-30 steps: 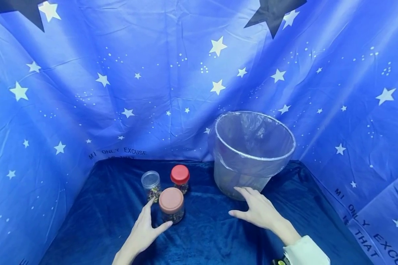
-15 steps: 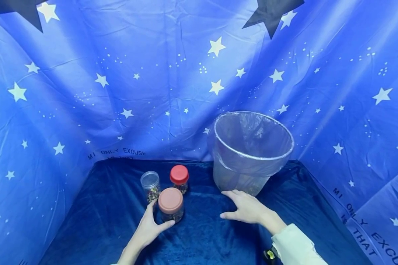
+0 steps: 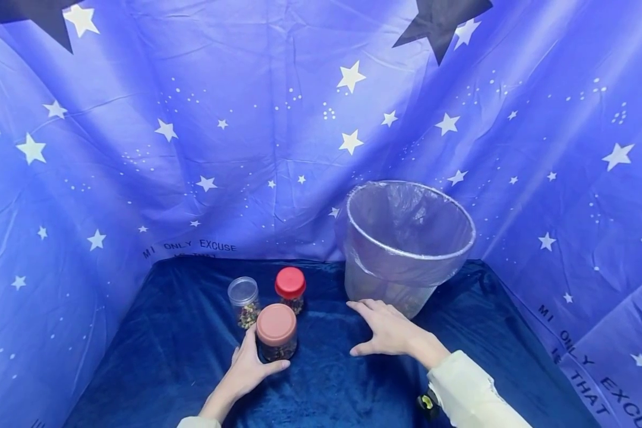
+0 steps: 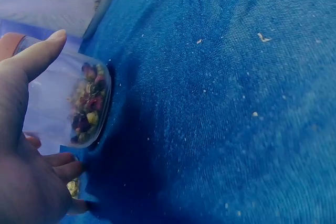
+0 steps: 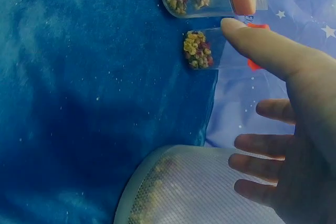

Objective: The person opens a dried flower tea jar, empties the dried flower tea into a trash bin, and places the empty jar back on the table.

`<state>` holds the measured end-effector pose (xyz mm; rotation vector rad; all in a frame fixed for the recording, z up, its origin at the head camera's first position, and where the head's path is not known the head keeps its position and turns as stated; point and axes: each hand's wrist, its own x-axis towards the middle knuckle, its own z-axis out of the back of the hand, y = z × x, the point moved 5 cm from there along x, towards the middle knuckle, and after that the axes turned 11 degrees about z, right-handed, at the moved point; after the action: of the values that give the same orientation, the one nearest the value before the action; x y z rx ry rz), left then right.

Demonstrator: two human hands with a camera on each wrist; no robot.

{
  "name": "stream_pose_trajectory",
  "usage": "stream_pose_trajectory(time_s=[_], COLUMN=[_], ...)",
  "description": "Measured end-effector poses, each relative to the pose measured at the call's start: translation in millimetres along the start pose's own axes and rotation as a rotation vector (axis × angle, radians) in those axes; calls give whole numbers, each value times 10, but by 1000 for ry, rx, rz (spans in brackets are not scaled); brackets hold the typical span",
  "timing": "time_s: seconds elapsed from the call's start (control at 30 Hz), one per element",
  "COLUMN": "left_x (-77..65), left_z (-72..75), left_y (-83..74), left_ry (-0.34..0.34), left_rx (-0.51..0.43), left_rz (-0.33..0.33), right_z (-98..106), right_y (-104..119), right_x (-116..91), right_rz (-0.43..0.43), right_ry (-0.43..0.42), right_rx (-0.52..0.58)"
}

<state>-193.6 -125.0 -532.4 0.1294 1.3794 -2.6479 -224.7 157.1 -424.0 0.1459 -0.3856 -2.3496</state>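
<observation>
My left hand (image 3: 246, 365) is at a clear jar with a pink lid (image 3: 276, 326). Its thumb lies across the jar's front and its index finger is at the left side. Dried flowers (image 4: 88, 103) fill the jar's bottom in the left wrist view, where the other fingers spread below it. Behind it stand a jar with a clear lid (image 3: 243, 292) and a jar with a red lid (image 3: 290, 283), both also holding dried flowers. My right hand (image 3: 393, 330) hovers with spread fingers in front of the waste bin (image 3: 385, 279), holding nothing.
The bin, lined with a clear plastic bag (image 3: 412, 223), stands at the back right of the dark blue cloth (image 3: 331, 386). A blue star-printed curtain (image 3: 278, 148) encloses the back and sides. Small crumbs (image 4: 262, 38) dot the cloth.
My left hand has moved forward and right, its thumb now farther round the pink-lidded jar. My right hand has moved left along the bin's front. The jars and bin stay put.
</observation>
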Motion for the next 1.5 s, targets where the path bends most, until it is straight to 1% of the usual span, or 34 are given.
stream_pose_trajectory(time_s=[0.17, 0.23, 0.33, 0.43, 0.63, 0.8, 0.9, 0.97, 1.1, 1.27, 1.4, 1.5], left_x=[31, 29, 23, 19, 13, -2, -5, -5, -15, -33, -44, -53], left_z=[-79, -98, -107, -100, -92, -97, -101, -101, -104, -108, -109, -116], left_y=[-24, -28, -41, -50, -86, -140, -179, -212, -281, -330, -354, -390], left_ry=[-10, -25, -62, -99, -170, -250, -287, -291, -271, -252, -247, -228], left_rx=[-48, -62, -58, -37, 33, 109, 150, 173, 200, 218, 249, 271], left_rz=[-7, -6, -19, -43, -85, -155, -194, -215, -245, -251, -249, -248], right_z=[-36, -48, -51, -55, -78, -103, -112, -114, -128, -156, -177, -188], right_y=[24, 31, 42, 50, 70, 107, 133, 148, 170, 178, 186, 207], right_x=[70, 94, 116, 138, 195, 237, 264, 281, 306, 325, 331, 337], right_rz=[12, 13, 5, -6, -18, -12, -14, -13, -9, -11, -11, -2], right_ry=[9, 7, 0, 0, 8, -4, -11, -14, -7, 5, 0, -8], right_rx=[37, 43, 47, 69, 104, 131, 150, 160, 174, 183, 191, 202])
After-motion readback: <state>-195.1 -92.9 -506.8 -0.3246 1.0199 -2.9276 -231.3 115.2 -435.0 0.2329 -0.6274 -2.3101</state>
